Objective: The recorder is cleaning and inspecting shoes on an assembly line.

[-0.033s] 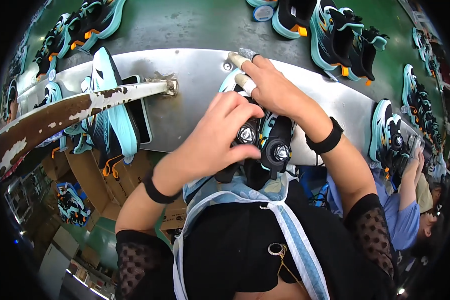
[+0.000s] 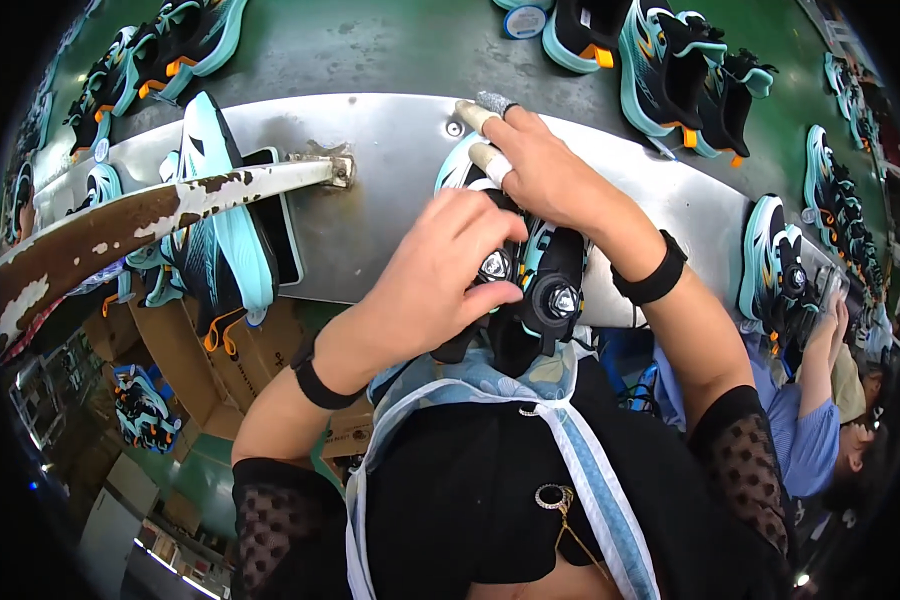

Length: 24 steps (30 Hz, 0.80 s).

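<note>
A pair of black and turquoise sports shoes lies side by side in front of me, heels toward me, each with a round dial. My left hand (image 2: 445, 262) is curled around the left shoe's dial (image 2: 496, 266), with the thumb below it and the fingers above. The right shoe's dial (image 2: 560, 299) lies uncovered beside it. My right hand (image 2: 540, 165) reaches over the toe end, its fingers stretched out and resting on the left shoe's toe (image 2: 455, 160). Several of its fingertips wear covers or tape. Its thumb is hidden.
The shoes rest on a metal ledge (image 2: 370, 220) along a green conveyor belt (image 2: 400, 60) carrying more shoes. At left, a rusty bar (image 2: 160, 215) crosses in front of another shoe (image 2: 215, 200) and a phone (image 2: 288, 240). Cardboard boxes (image 2: 195, 350) stand below. A co-worker (image 2: 810, 430) works at right.
My left hand has rolled slightly at the dial, its knuckles lower and its wrist shifted a little. My right hand stays on the toe.
</note>
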{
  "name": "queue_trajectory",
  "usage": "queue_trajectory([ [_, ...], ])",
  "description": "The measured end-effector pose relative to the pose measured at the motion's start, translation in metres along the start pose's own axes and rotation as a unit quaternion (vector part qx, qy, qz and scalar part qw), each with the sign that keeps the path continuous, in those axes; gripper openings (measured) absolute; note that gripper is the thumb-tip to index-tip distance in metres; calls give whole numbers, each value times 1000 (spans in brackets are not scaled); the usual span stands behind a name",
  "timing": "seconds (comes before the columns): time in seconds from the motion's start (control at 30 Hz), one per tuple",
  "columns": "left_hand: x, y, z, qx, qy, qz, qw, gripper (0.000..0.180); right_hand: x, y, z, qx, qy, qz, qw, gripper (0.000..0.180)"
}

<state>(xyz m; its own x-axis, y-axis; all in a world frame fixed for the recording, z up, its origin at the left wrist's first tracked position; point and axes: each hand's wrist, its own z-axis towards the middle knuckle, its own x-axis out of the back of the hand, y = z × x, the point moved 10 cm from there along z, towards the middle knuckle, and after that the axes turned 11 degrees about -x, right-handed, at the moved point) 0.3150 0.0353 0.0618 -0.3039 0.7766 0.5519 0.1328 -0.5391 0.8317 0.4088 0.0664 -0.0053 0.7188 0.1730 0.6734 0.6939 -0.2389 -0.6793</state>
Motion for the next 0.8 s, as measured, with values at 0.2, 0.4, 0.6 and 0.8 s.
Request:
queue_trajectory([
  [0.2,-2,-9,-8,-60,-5,-296,953,40,-3,-4,0,-4,-7,-1,1000,45],
  [0.4,-8,-19,-8,13,21,-221,975,42,-1,-2,-1,0,4,-11,1000,44],
  [0.6,4,-19,-4,1,8,-258,966,49,-3,-3,5,-6,-14,-6,1000,43],
  [0.8,0,-20,-9,-30,27,-191,981,30,-5,4,0,0,4,1,1000,42],
])
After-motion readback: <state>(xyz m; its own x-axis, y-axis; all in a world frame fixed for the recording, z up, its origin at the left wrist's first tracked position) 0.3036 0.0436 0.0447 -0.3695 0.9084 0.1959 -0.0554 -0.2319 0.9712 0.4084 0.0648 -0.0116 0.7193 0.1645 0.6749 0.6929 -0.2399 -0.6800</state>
